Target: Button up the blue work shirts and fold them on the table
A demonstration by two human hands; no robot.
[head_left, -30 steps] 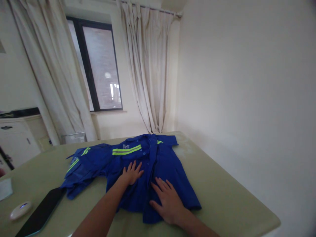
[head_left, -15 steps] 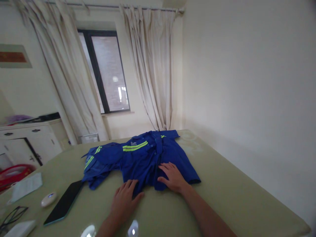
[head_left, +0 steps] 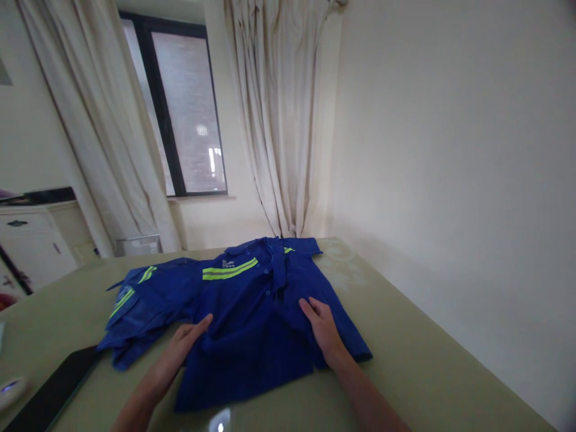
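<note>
A dark blue short-sleeved shirt [head_left: 252,336] with neon-yellow stripes and buttons lies spread on the table, its collar end away from me. Its front panel reaches down towards me in a broad fold. At the shirt's left side edge is my left hand [head_left: 186,342], the thumb lying along the cloth and the other fingers mostly hidden; it appears closed on the fabric. My right hand [head_left: 324,330] pinches the front panel right of the button line, thumb and forefinger bent together.
The shirt rests on a pale green table [head_left: 405,360]. A dark tablet-like slab [head_left: 58,390] lies at the lower left beside a small white oval device [head_left: 11,390]. A wall [head_left: 450,180] runs along the right side; a curtain [head_left: 288,120] hangs behind.
The shirt's front panel has been drawn down and left, opening out towards me. My left hand has moved left to the side edge. The view has shifted a little right and down.
</note>
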